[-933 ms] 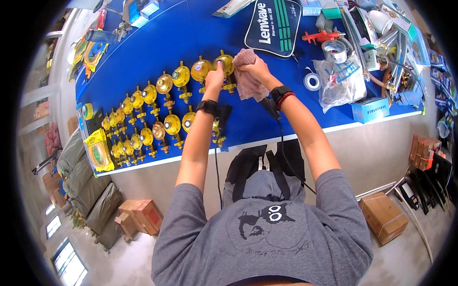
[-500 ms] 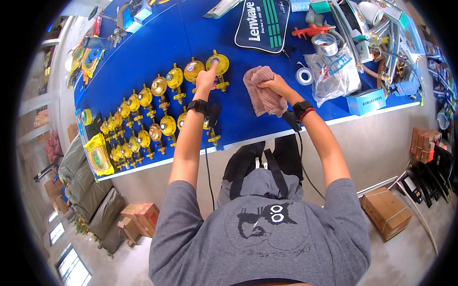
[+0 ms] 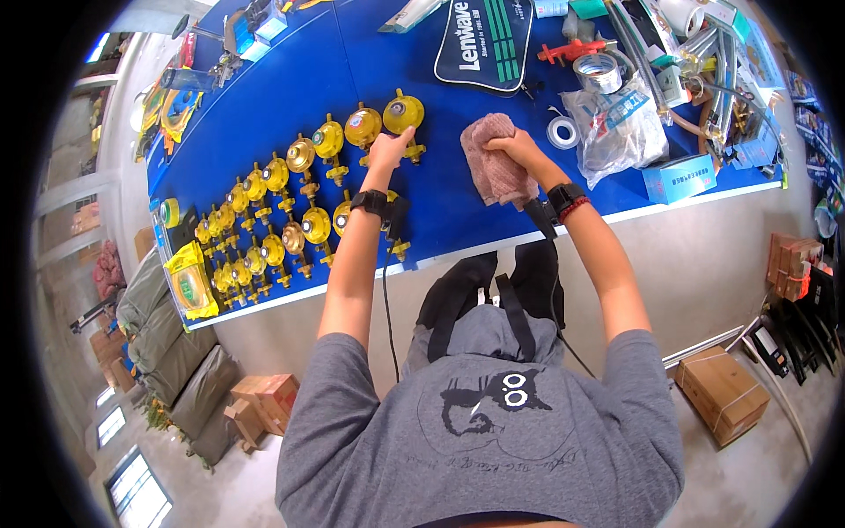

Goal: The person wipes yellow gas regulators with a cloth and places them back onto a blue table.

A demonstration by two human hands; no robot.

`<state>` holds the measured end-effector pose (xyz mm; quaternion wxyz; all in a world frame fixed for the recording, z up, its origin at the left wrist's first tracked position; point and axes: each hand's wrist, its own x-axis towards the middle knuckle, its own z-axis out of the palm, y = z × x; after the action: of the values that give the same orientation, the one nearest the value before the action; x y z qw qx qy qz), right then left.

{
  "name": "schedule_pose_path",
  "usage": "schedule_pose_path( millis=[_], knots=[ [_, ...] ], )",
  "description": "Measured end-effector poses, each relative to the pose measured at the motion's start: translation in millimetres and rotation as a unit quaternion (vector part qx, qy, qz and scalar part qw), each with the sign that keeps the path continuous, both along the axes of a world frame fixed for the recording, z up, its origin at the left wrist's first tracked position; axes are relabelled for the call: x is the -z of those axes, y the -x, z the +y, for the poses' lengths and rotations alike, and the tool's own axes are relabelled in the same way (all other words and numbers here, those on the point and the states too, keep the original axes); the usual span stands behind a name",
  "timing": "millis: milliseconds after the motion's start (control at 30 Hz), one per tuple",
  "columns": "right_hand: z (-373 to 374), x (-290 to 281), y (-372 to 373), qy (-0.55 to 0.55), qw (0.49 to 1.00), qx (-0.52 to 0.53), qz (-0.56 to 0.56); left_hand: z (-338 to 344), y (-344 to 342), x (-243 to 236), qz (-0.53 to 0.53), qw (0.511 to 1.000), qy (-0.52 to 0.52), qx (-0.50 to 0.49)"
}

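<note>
Two rows of yellow gas regulators run across the blue table. At the right end of the far row, my left hand is at the lower edge of one round gas regulator, its fingers curled and its thumb along the rim. Part of that regulator's brass fitting is hidden behind the hand. My right hand is closed on a bunched pink cloth, held above the table to the right of the regulators. Beside the left hand is another yellow gas regulator. My left forearm covers part of the near row.
A dark zip pouch lies at the far middle. On the right are a tape roll, a clear plastic bag, a blue box and a red valve. A yellow packet sits at the left corner.
My left thumb has slid from the end regulator's face down to its lower rim. In my right hand the pink cloth has turned and bunched differently.
</note>
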<state>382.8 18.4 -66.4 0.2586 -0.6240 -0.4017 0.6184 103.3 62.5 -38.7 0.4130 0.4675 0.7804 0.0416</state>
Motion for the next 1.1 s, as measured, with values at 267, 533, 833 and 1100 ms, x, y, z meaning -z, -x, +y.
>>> schedule_pose_path(
  millis=[267,533,833,1100],
  knots=[
    [24.5,-46.7,-3.5,-0.072,0.986,-0.023,-0.149,-30.3,-21.7,1.0,0.046,0.998,-0.008,0.035],
    [9.1,-65.5,34.6,-0.302,0.842,-0.044,-0.445,-29.5,-61.5,7.0,0.123,0.981,-0.137,-0.059],
    [-4.1,4.6,41.0,-0.404,0.792,-0.137,-0.435,-23.5,-46.4,20.5,0.144,0.968,-0.2,-0.04],
    [10.4,2.4,53.7,-0.418,0.785,-0.148,-0.432,4.8,-24.4,13.8,0.105,0.99,-0.094,-0.027]
  ],
)
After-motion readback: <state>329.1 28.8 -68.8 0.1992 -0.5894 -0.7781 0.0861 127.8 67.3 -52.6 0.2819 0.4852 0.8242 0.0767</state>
